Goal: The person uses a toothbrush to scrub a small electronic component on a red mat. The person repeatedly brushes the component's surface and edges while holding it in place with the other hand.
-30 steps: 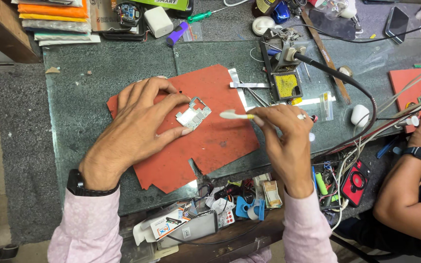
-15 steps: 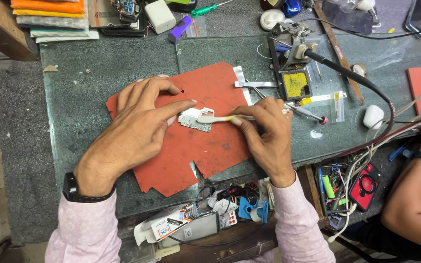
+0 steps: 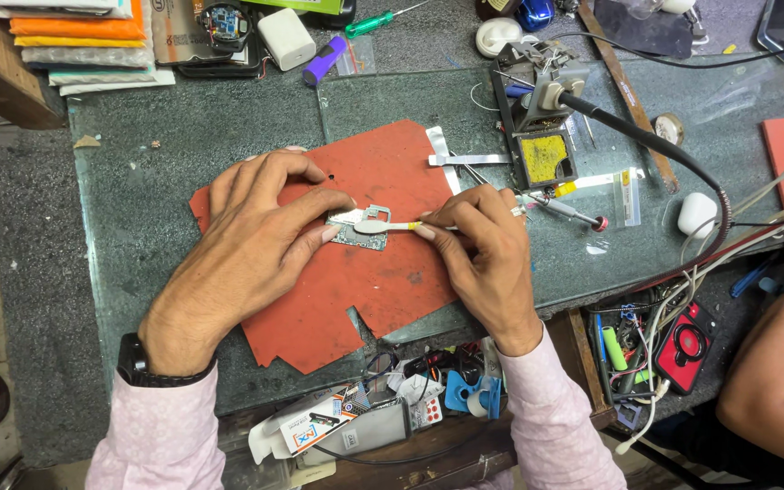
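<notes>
Since a second ago the right hand [image 3: 487,263] has come in from the right side of the red mat [image 3: 392,272] and brought the small brush [image 3: 383,226] down onto the circuit board [image 3: 356,231]; its pale head now lies on the board's top, where earlier it hovered clear of it. The right fingers are pressed together in a pinch on the brush's thin handle, close behind the head. The left hand [image 3: 247,259] has stayed in place, its thumb and forefinger pinching the board's left edge and holding it flat on the mat near the middle of the table [image 3: 138,181], the other fingers spread loosely over the mat. So the work has moved from approach to contact, brush on board. To the right, just beyond the mat, stand a soldering iron holder [image 3: 542,122] with its yellow sponge, tweezers [image 3: 469,160] and a small screwdriver [image 3: 569,210]. Cables trail along the right, where another person's forearm [image 3: 773,381] rests. Nothing lies between the hands and the board; the clutter of small parts at the near edge stays clear.
</notes>
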